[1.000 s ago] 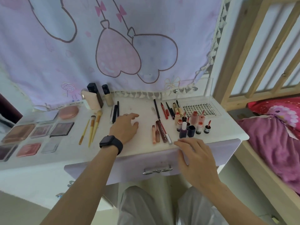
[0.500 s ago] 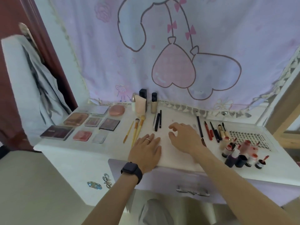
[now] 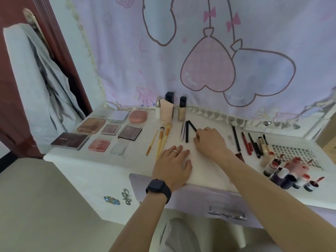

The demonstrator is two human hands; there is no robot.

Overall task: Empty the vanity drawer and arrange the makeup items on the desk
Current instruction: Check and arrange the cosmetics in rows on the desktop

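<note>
Desk (image 3: 205, 171), left: palettes (image 3: 94, 131). Centre left: brushes (image 3: 161, 140). Left hand (image 3: 172, 166): flat on desk, fingers straight. Right hand (image 3: 211, 142): pinches slanted black pencil (image 3: 192, 126), centre. Right: liners (image 3: 245, 143), bottles (image 3: 285, 177). Drawer (image 3: 190, 199), bottom centre: closed, contents hidden.

Little can be read here. On the dark palette (image 3: 70, 141) at the front left corner of the bench (image 3: 134, 159) we see a short word in pale capitals, upside down to us, roughly "ONIOA". The pale gold tube (image 3: 262, 145) toward the right edge bears dark letters like "ME". Tiny print along the sticker sheet (image 3: 294, 155) stays illegible.
</note>
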